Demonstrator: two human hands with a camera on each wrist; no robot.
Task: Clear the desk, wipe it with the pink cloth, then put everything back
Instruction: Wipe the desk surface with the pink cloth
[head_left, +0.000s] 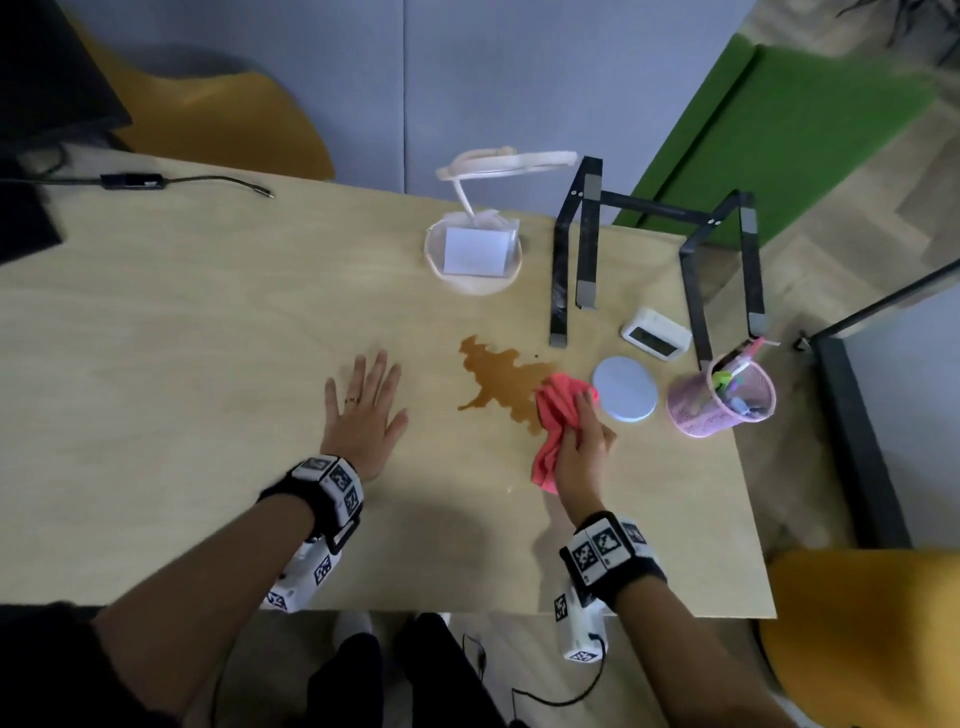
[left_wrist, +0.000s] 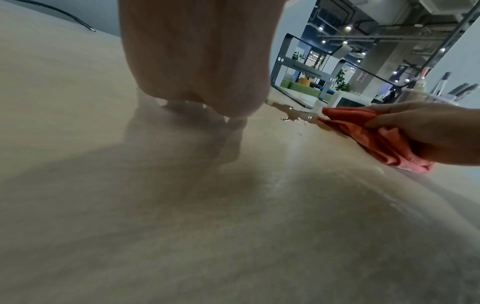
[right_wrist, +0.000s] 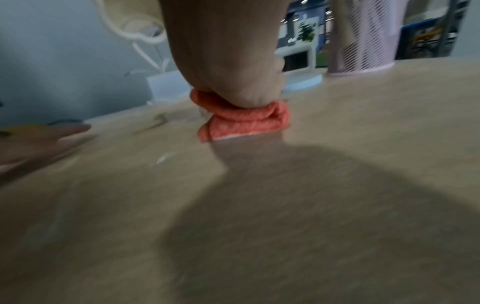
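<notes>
The left hand lies flat, fingers spread, on the pale wooden desk. To its right spreads the brown liquid spill, whose near edge the right hand meets, gripping the bunched pink cloth. Just right of that hand, a careless sweep could knock the round pale-blue disc or tip the pink mesh cup of pens.

One overhead cam, two wrist cams skimming the desk

Head view looks steeply down; both wrist views sit low, close behind the fingers, facing forward, and share the pink cloth with the head view.
</notes>
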